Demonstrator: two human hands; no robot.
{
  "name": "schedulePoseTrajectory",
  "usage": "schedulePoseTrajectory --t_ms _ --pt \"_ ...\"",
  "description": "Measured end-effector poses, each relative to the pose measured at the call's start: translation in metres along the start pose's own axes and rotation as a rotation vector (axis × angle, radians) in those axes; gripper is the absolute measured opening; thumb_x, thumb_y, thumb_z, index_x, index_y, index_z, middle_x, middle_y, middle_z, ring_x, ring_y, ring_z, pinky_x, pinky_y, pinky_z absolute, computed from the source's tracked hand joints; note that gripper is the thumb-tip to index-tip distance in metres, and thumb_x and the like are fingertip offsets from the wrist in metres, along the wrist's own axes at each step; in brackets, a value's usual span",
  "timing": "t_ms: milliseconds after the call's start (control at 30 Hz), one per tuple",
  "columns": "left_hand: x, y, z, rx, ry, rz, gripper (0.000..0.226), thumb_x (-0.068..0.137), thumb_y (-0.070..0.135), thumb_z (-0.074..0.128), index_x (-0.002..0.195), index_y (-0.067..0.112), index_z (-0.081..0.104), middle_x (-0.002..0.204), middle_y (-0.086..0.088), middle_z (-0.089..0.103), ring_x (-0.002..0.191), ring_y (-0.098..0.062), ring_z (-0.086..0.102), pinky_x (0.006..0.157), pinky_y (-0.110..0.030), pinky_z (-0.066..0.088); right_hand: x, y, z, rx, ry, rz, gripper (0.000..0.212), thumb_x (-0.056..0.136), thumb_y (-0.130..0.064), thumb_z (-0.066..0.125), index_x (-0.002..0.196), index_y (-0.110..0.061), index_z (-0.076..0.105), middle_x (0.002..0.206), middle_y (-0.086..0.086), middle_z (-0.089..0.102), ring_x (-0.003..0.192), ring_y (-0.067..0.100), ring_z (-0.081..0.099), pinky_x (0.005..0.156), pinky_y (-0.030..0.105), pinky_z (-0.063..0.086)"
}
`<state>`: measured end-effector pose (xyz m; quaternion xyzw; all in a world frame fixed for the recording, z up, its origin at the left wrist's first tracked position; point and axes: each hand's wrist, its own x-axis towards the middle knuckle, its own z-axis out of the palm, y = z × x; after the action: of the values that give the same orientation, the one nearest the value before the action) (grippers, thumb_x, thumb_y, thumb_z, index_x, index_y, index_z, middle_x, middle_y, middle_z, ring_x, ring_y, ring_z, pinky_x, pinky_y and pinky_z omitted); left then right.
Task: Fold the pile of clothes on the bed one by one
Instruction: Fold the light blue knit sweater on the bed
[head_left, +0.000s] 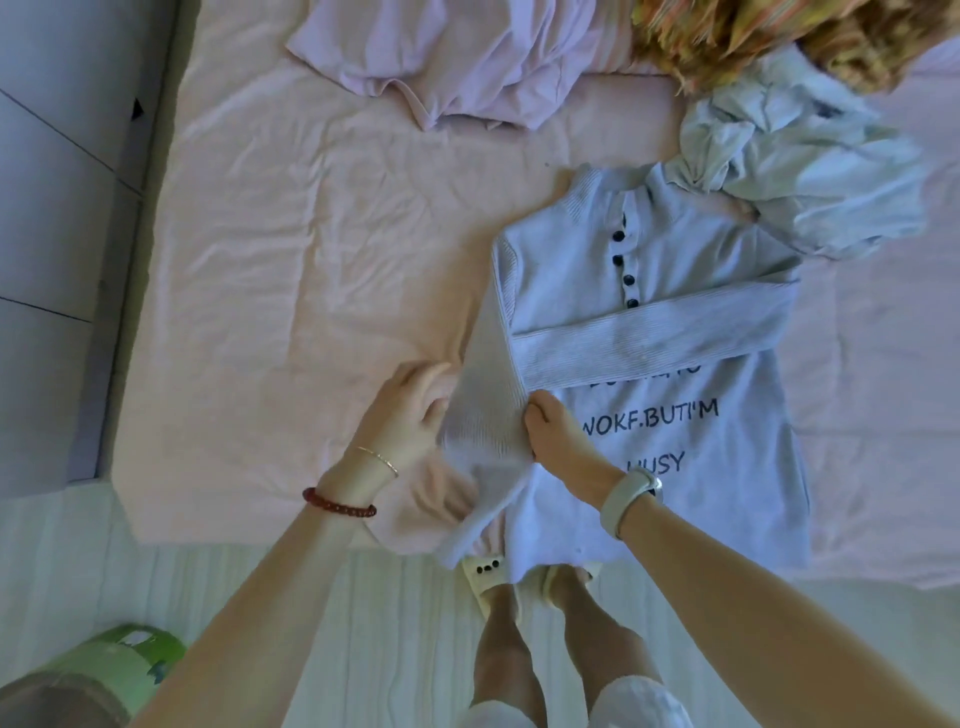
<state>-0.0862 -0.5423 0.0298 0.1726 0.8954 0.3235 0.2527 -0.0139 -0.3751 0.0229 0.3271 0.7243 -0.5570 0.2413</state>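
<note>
Both your hands are on the sweater's loose sleeve at the near edge of the bed.

Your left hand (410, 402) has its fingers curled round the sleeve (485, 421) from the outside; your right hand (553, 431) pinches its inner edge against the pale blue sweater (675, 322), which lies flat, its other sleeve folded across the chest. The bed (291, 249) has a wrinkled pink sheet; beyond lie a lilac garment (441, 67), a light blue garment (800, 171) and a striped one (753, 36). A green container (111, 665) stands on the pale floor (395, 634); its contents cannot be seen.
</note>
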Motion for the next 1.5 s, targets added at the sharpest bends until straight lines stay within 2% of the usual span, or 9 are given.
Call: schedulePoseTrajectory --t_ms 167,267,367,467,700,1133,1267,1367,1500 --pt "0.075 0.054 0.020 0.288 -0.230 0.258 0.056 0.092 0.009 0.045 0.144 0.025 0.031 0.155 0.001 0.017 0.142 -0.029 0.009 0.115 -0.041 0.015 -0.009 -0.005 -0.050 0.076 0.000 -0.081 0.020 0.099 -0.017 0.036 0.098 -0.004 0.052 0.073 0.002 0.045 0.059 0.010 0.038 0.044 0.012 0.032" --pt "0.111 0.086 0.036 0.550 -0.444 0.265 0.038 0.093 0.021 0.046 0.130 0.031 0.050 0.152 0.016 0.022 0.144 -0.022 -0.002 0.114 -0.038 0.011 -0.007 0.000 -0.086 0.058 -0.143 -0.032 0.016 0.095 -0.017 0.048 0.082 -0.009 0.050 0.064 -0.002 0.041 0.055 0.008 0.037 0.043 0.010 0.030" --pt "0.135 0.102 0.050 0.651 -0.471 0.280 0.022 0.096 0.029 0.045 0.109 0.021 0.061 0.135 0.007 0.050 0.140 -0.016 0.020 0.107 -0.032 0.018 -0.003 0.014 -0.130 -0.077 -0.288 0.041 0.030 0.092 -0.019 0.055 0.064 -0.016 0.045 0.063 -0.004 0.041 0.051 0.003 0.039 0.045 0.009 0.030" --pt "0.139 0.111 0.060 0.639 -0.276 0.270 0.021 0.095 0.028 0.046 0.100 0.019 0.064 0.105 0.001 0.064 0.114 -0.019 0.047 0.097 -0.032 0.022 -0.002 0.032 -0.173 -0.191 -0.320 0.076 0.036 0.092 -0.025 0.057 0.059 -0.018 0.042 0.061 -0.005 0.041 0.053 0.006 0.038 0.044 0.009 0.029" --pt "0.141 0.109 0.090 0.715 -0.061 0.077 0.021 0.096 0.028 0.044 0.100 0.018 0.061 0.102 0.000 0.064 0.107 -0.024 0.049 0.100 -0.038 0.017 0.002 0.094 -0.265 -0.584 -0.072 0.039 0.025 0.092 -0.029 0.049 0.073 -0.013 0.053 0.072 0.001 0.054 0.074 0.022 0.052 0.067 0.033 0.040" --pt "0.136 0.124 0.129 0.655 0.075 -0.097 0.047 0.090 0.015 0.055 0.136 0.016 0.046 0.151 -0.013 0.026 0.139 -0.035 0.017 0.107 -0.065 0.004 0.028 0.170 -0.296 -0.447 0.369 0.296 0.019 0.092 -0.026 0.047 0.100 -0.011 0.056 0.113 0.012 0.056 0.096 0.032 0.053 0.074 0.034 0.038" --pt "0.112 0.115 0.146 0.721 -0.002 0.112 0.046 0.087 0.026 0.048 0.131 0.014 0.049 0.143 -0.019 0.040 0.130 -0.040 0.029 0.094 -0.070 0.029 0.021 0.169 -0.276 -0.691 0.611 -0.105 0.037 0.083 -0.018 0.042 0.116 -0.008 0.054 0.118 0.017 0.056 0.108 0.036 0.052 0.089 0.046 0.042" --pt "0.104 0.104 0.159 0.747 -0.164 0.044 0.050 0.087 0.036 0.033 0.132 0.019 0.046 0.142 -0.019 0.041 0.130 -0.040 0.027 0.091 -0.071 0.032 0.023 0.173 -0.254 -1.009 0.327 -0.395 0.051 0.083 -0.024 0.033 0.131 -0.016 0.046 0.135 0.013 0.050 0.126 0.030 0.042 0.104 0.058 0.030" --pt "0.121 0.088 0.154 0.671 -0.186 -0.250 0.053 0.098 0.046 0.022 0.147 0.037 0.006 0.158 -0.002 -0.007 0.142 -0.032 -0.012 0.111 -0.061 0.004 0.036 0.175 -0.254 -1.172 0.081 -0.195 0.048 0.087 -0.035 0.031 0.133 -0.029 0.042 0.138 0.007 0.050 0.123 0.035 0.050 0.091 0.061 0.042"
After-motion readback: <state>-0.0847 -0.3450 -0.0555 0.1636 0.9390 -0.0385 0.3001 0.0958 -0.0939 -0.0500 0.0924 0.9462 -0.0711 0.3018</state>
